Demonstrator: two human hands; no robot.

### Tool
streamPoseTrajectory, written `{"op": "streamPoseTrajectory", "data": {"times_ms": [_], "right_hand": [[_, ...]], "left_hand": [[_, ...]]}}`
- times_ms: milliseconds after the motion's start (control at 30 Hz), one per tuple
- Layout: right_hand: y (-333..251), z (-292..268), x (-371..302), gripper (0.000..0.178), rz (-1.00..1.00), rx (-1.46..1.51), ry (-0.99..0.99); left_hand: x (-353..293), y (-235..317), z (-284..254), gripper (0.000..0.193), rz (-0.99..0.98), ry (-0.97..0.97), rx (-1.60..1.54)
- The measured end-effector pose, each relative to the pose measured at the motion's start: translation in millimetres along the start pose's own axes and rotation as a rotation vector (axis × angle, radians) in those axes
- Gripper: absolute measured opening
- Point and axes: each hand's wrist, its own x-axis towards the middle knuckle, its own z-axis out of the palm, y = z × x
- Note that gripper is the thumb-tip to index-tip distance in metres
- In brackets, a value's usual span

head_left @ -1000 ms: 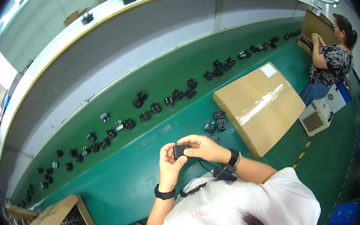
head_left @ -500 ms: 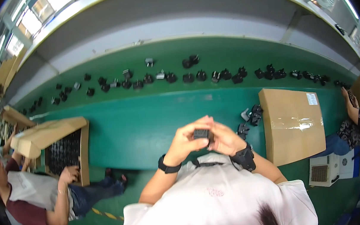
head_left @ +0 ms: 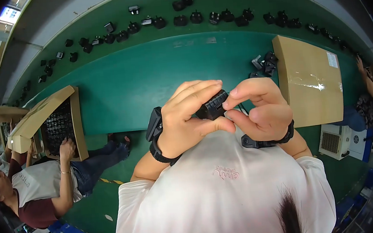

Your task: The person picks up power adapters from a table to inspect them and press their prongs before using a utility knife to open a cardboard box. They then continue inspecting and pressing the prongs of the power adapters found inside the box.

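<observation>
My left hand is closed around a black plug adapter, thumb below and fingers over the top. A small slot shows in the adapter's face turned to the right. My right hand meets that face with thumb and index fingertips pinched together beside the slot; whatever lies between them is too small to make out. A thin dark line shows between the right fingers. Both wrists wear black straps with small devices. Several black adapters, one with grey on it, lie in a cluster beyond my right hand.
A closed cardboard box stands on the green table at right. Several plug adapters line the far green strip. At left, a co-worker's hand reaches into an open carton of black pieces. Another person works at far right.
My head view has tipped down and nearer my hands. The adapter has turned so its slotted face shows, and my right fingers have shifted from around it to a pinch at that face.
</observation>
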Motion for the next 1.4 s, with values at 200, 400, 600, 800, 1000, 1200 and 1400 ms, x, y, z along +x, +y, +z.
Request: {"op": "streamPoseTrajectory", "data": {"times_ms": [200,400,600,800,1000,1200,1400], "right_hand": [[-8.3,-10.3,-3.7,0.049,0.083,-0.037,-0.080],[-8.4,-18.3,-5.1,0.050,0.151,-0.057,-0.194],[12.3,-32.8,-24.3,0.042,0.177,0.094,-0.017],[48.2,-52.6,-36.4,0.029,0.166,0.000,-0.067],[110.4,-57.8,-29.9,0.026,0.427,-0.049,-0.035],[264.8,-114.7,-41.3,0.027,1.126,0.344,0.348],[368.0,-170.4,-34.6,0.029,1.218,0.159,0.698]], "left_hand": [[-1.1,0.7,9.8,0.066,0.006,-0.013,-0.005],[1.2,4.4,17.6,0.064,-0.063,-0.075,-0.015],[9.0,-4.8,43.5,0.063,-0.114,-0.097,0.002],[17.7,-30.7,72.2,0.062,-0.282,-0.071,-0.140],[25.1,-87.7,93.6,0.059,-0.708,0.121,-0.577],[23.0,-179.3,144.6,0.052,-0.805,-0.150,-0.133],[8.8,-194.9,213.4,0.049,-0.359,-0.629,-0.025]]}}
